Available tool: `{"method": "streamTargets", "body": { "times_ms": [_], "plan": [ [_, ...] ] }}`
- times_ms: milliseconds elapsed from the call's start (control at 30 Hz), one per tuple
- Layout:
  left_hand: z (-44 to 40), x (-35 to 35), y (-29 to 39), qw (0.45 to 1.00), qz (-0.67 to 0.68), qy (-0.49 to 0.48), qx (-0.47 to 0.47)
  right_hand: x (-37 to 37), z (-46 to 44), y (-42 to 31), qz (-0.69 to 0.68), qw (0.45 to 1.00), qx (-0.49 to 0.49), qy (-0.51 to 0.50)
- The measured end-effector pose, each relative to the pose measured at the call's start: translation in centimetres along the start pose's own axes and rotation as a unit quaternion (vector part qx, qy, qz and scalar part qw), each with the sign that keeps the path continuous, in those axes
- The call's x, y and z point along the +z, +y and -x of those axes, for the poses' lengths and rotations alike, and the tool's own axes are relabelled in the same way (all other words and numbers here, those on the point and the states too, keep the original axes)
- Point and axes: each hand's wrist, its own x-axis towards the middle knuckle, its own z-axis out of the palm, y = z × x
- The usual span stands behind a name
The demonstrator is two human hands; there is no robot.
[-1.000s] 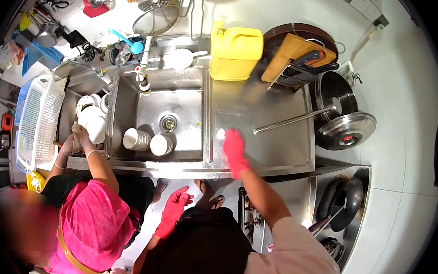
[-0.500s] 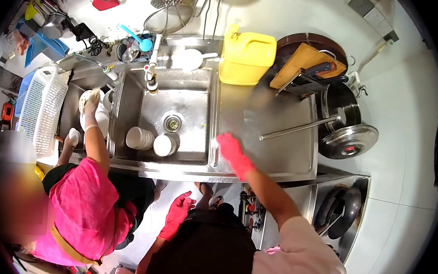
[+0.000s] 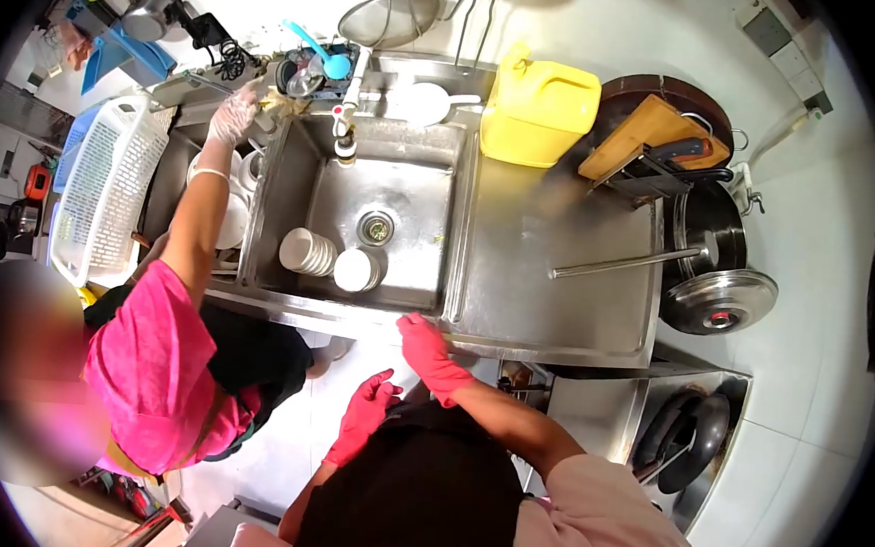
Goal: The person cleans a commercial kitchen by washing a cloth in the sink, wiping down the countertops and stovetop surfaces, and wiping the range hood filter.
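Observation:
My right hand [image 3: 430, 356], in a red rubber glove, is at the front rim of the metal sink [image 3: 425, 308]. Its back faces me and its fingertips are bunched and partly hidden; nothing shows in it. Lower down, in front of my dark apron, my left hand [image 3: 365, 414] wears a matching glove. Its fingers are loosely apart and it holds nothing. In the basin nearest my hands, a tilted stack of white bowls [image 3: 308, 253] lies beside a second white stack [image 3: 358, 270], both left of the drain [image 3: 375, 229].
A co-worker's gloved hand [image 3: 235, 116] reaches over the left basin with white dishes [image 3: 232, 221]. A white basket [image 3: 112, 188] stands beyond. On the right are a yellow jug [image 3: 537, 114], a metal rod [image 3: 628, 263], a knife rack [image 3: 644, 176] and a pot lid [image 3: 722, 293].
My right hand has drawn back from the drainboard's left side to the sink's front rim. The co-worker's hand has moved up from the dishes toward the back. The view has shifted.

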Motion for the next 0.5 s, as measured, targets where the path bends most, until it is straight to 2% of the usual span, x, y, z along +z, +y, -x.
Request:
{"method": "streamTargets", "body": {
  "times_ms": [200,300,333,367,400,467,500],
  "plan": [
    [-0.1,-0.9,-0.8,0.999,0.024,0.024,-0.002,2.4,-1.8,-2.8,0.086,0.991,-0.055,-0.083],
    [-0.4,-0.4,0.0,1.0,-0.001,0.012,-0.005,-1.4,0.8,-1.2,0.033,0.991,-0.038,-0.126],
    [-0.4,-0.3,0.8,1.0,-0.006,0.01,0.0,-2.9,1.8,-0.1,0.058,0.989,-0.029,-0.133],
    [-0.2,0.1,1.8,1.0,-0.01,0.009,0.007,-5.9,2.4,-0.2,-0.017,0.98,0.117,-0.162],
    [-0.2,0.3,2.6,1.0,-0.012,0.007,0.013,-3.7,4.5,4.5,-0.097,0.981,0.14,-0.091],
    [-0.8,0.1,2.6,1.0,-0.006,0.007,0.027,-8.7,5.3,7.0,-0.035,0.962,0.266,-0.039],
    [-1.2,0.1,2.7,0.999,-0.004,0.004,0.033,-11.1,6.8,9.3,0.082,0.993,0.066,0.054]
  ]
}}
